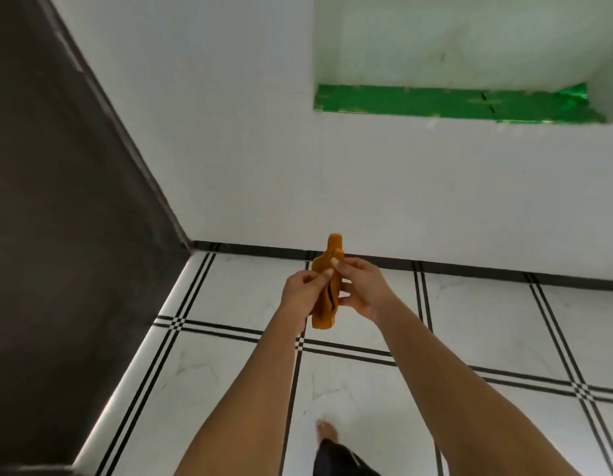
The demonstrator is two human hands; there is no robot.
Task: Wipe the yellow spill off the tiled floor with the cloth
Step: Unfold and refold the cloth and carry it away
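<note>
No brand, label or writing can be read anywhere in the view. The cloth (326,286), mustard-orange and folded into a narrow upright bundle, is held in the air in front of the body, above the tiled floor (487,314) and touching no surface. It is gripped from both sides: the left hand (302,294) is closed on its left edge, thumb and fingertips pinched against the fabric near the middle, while the right hand (361,286) is closed on its right edge, the thumb pressed on the front face near the top and the other fingers curled behind. The upper end of the cloth stands clear above both hands, and the lower end hangs just below them. The floor is laid in white tiles crossed by double black lines, and a black skirting strip (264,250) is seen where it meets the white wall (229,149). A recess (453,46) with a green-lined ledge (435,103) is set into that wall at the upper right, and a dark panel (57,201) fills the left side. A bare foot (327,431) is planted on a tile at the bottom. No yellow spill can be made out on the visible tiles.
</note>
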